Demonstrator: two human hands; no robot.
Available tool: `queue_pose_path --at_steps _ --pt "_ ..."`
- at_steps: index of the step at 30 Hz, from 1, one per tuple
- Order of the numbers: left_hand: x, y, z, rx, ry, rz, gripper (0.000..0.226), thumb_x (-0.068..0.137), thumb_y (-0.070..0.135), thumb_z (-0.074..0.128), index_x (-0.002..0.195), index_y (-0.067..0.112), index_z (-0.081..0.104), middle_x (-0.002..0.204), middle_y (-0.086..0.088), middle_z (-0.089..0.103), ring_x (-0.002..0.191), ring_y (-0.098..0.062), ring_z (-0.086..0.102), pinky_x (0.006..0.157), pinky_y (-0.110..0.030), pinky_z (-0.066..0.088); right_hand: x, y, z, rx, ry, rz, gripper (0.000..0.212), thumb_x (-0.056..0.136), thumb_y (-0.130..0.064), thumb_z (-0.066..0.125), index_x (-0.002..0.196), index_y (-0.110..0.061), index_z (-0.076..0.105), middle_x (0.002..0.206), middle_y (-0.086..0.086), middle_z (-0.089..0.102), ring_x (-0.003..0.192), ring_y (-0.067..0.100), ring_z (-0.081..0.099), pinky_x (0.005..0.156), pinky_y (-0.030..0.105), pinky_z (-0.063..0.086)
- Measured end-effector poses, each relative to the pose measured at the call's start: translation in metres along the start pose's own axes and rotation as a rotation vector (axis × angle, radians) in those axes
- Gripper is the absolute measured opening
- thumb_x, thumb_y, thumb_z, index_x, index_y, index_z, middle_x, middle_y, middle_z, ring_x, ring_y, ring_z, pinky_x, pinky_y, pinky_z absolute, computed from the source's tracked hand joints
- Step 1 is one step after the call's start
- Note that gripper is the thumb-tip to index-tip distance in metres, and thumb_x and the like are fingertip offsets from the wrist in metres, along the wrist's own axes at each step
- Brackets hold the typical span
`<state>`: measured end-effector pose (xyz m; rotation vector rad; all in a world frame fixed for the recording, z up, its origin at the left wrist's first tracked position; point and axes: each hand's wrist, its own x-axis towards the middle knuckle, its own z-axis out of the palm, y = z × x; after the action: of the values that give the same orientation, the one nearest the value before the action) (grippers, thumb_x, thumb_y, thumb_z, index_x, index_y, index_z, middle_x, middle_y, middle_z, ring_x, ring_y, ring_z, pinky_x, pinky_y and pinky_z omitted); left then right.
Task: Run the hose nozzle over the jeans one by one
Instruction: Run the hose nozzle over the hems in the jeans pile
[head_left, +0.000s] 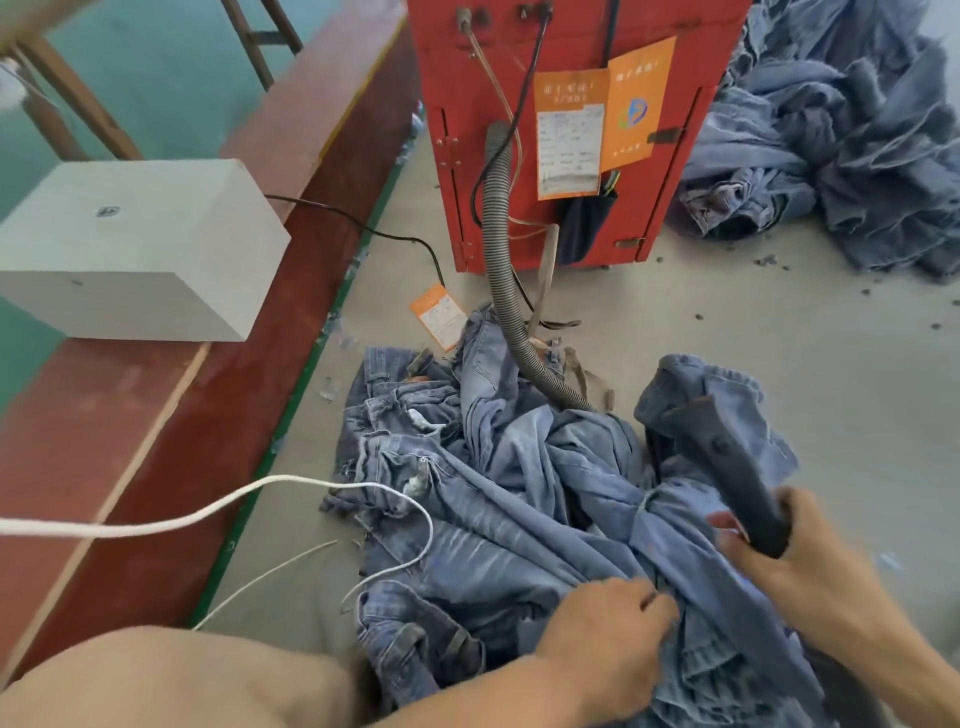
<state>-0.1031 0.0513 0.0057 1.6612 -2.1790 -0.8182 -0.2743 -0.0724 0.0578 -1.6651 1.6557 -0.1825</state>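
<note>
The jeans (498, 499) lie crumpled on the floor (779, 322), in front of the red machine (571, 130). The left hand (608, 618) has its grip clamped on a fold of denim near the middle of the pile. To its right, the right hand (774, 540) has its grip closed around the hose nozzle (727, 462). The nozzle's long axis runs up and to the left from that hand, its head resting on raised denim. The corrugated hose (501, 270) leads back to the machine. The right hand is the working hand; the cloth pinned by the left hand lies just beside it.
</note>
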Motion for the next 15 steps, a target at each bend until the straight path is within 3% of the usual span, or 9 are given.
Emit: queue_pose_path --at_steps 5,7,8,10,12,14,15 --pt "0.003 0.015 -0.011 -0.174 -0.181 0.015 0.025 0.096 0.004 0.057 0.119 -0.005 0.058 0.103 -0.033 0.057 0.092 -0.049 0.06 0.064 -0.05 0.041 0.001 0.005 0.017 -0.192 -0.038 -0.09 0.037 0.086 -0.031 0.082 0.089 -0.027 0.046 0.07 -0.005 0.065 0.06 0.009 0.062 0.049 0.029 0.041" --pt "0.009 0.014 -0.014 -0.203 -0.22 -0.072 0.024 0.093 0.017 0.062 0.116 0.012 0.062 0.107 -0.027 0.062 0.095 -0.048 0.06 0.07 -0.046 0.043 0.001 0.009 0.019 -0.238 -0.059 -0.097 0.037 0.085 -0.03 0.082 0.088 -0.026 0.046 0.067 -0.004 0.065 0.058 0.009 0.062 0.05 0.028 0.042" --pt "0.012 0.014 -0.015 -0.215 -0.201 -0.147 0.017 0.091 0.029 0.06 0.106 0.021 0.064 0.102 -0.023 0.064 0.092 -0.045 0.061 0.07 -0.041 0.043 0.0 0.012 0.02 -0.249 -0.071 -0.097 0.037 0.084 -0.029 0.082 0.087 -0.026 0.046 0.067 -0.004 0.065 0.059 0.009 0.062 0.051 0.029 0.044" --pt "0.026 0.007 -0.014 -0.232 0.008 -0.291 0.028 0.089 0.042 0.044 0.084 0.017 0.057 0.086 -0.017 0.066 0.081 -0.042 0.061 0.066 -0.039 0.043 -0.003 0.015 0.022 -0.258 -0.098 -0.103 0.037 0.083 -0.028 0.083 0.087 -0.027 0.046 0.068 -0.007 0.065 0.061 0.007 0.062 0.054 0.029 0.046" --pt "0.048 -0.013 -0.019 -0.276 0.3 -0.395 0.026 0.095 0.033 0.04 0.081 0.017 0.055 0.087 -0.009 0.064 0.082 -0.03 0.058 0.071 -0.043 0.046 -0.006 0.018 0.021 -0.249 -0.11 -0.1 0.037 0.083 -0.029 0.083 0.088 -0.028 0.046 0.07 -0.01 0.065 0.062 0.005 0.062 0.054 0.026 0.045" --pt "0.072 -0.049 -0.034 -0.139 0.445 -0.49 0.022 0.099 0.022 0.044 0.109 0.015 0.062 0.111 -0.003 0.06 0.101 -0.021 0.055 0.09 -0.038 0.047 -0.007 0.023 0.017 -0.22 -0.091 -0.081 0.038 0.081 -0.032 0.084 0.09 -0.03 0.047 0.072 -0.012 0.066 0.064 0.003 0.062 0.054 0.023 0.044" --pt "0.08 -0.069 -0.043 -0.023 0.395 -0.538 0.029 0.099 0.022 0.046 0.125 0.014 0.058 0.124 -0.004 0.056 0.114 -0.022 0.052 0.099 -0.036 0.045 -0.006 0.026 0.015 -0.205 -0.075 -0.067 0.039 0.08 -0.032 0.085 0.091 -0.03 0.048 0.073 -0.012 0.066 0.064 0.003 0.062 0.055 0.023 0.044"
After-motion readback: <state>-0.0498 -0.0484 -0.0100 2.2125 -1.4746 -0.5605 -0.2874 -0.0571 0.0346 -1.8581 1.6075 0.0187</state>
